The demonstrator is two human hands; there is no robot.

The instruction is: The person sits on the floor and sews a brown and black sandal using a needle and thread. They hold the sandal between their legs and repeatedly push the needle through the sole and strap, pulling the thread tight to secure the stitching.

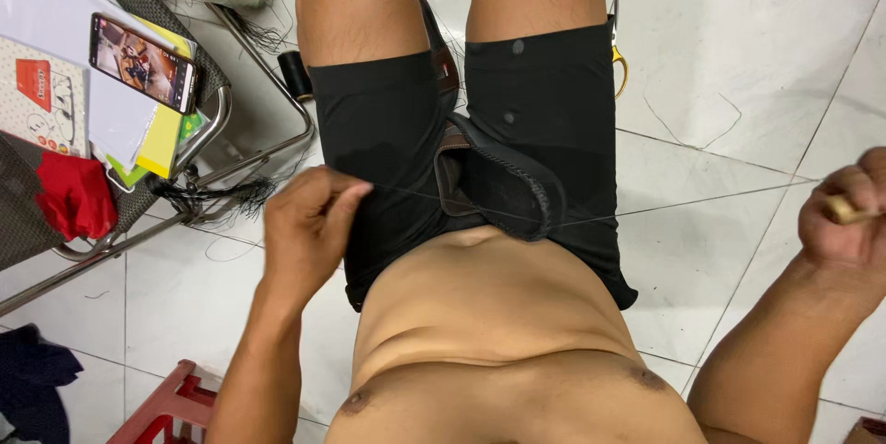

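Observation:
A dark leather shoe (503, 184) lies wedged between my thighs, its sole edge stitched. A thin thread (646, 209) runs taut from the shoe out to both sides. My left hand (309, 227) pinches one end of the thread at the left, just beside my left thigh. My right hand (847, 213) is pulled far out to the right, fingers closed round a small pale wooden tool handle (842, 211) with the thread leading to it.
A metal-framed chair (208, 144) at the left carries a phone (143, 63), papers and a red cloth (76, 195). A black thread spool (296, 75) lies on the white tiled floor. Yellow-handled scissors (616, 47) lie by my right thigh. A red plastic stool (166, 407) is at the bottom left.

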